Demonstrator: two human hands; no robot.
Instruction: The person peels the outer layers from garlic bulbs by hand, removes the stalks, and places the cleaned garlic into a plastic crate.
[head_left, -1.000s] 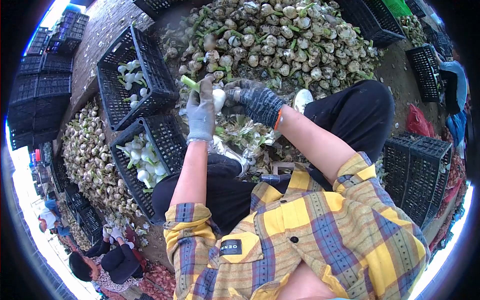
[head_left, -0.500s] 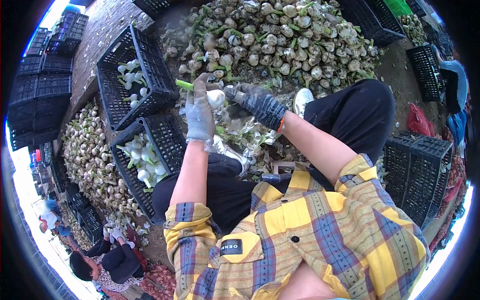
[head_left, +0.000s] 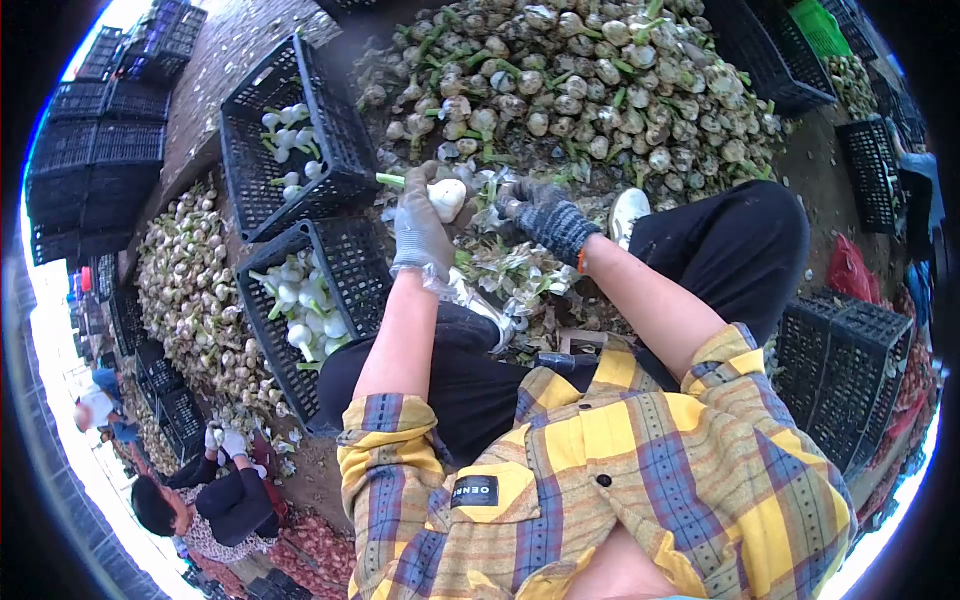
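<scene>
My left hand (head_left: pixel 420 225), in a grey glove, is closed around a white garlic bulb (head_left: pixel 449 200) with its short green stem (head_left: pixel 390 180) sticking out to the left. To the right, apart from the bulb, is my right hand (head_left: pixel 548 215) in a dark, dirty knitted glove. Its fingers are curled, and what they hold, if anything, I cannot make out. Loose garlic skins and leaves (head_left: pixel 520 275) lie on the ground below both hands. Beyond them rises a heap of soiled garlic bulbs (head_left: pixel 600 95).
Two black crates (head_left: pixel 345 120) (head_left: pixel 350 262) at my left contain cleaned white bulbs (head_left: pixel 306 300). Another garlic heap (head_left: pixel 190 270) lies past them. Stacked crates (head_left: pixel 840 370) and a red sack (head_left: pixel 852 270) stand at right. A co-worker (head_left: pixel 215 500) sits at lower left.
My right hand has moved away from the bulb, widening the gap between the hands. My left hand still holds the bulb, turned slightly. The whole view has shifted a little.
</scene>
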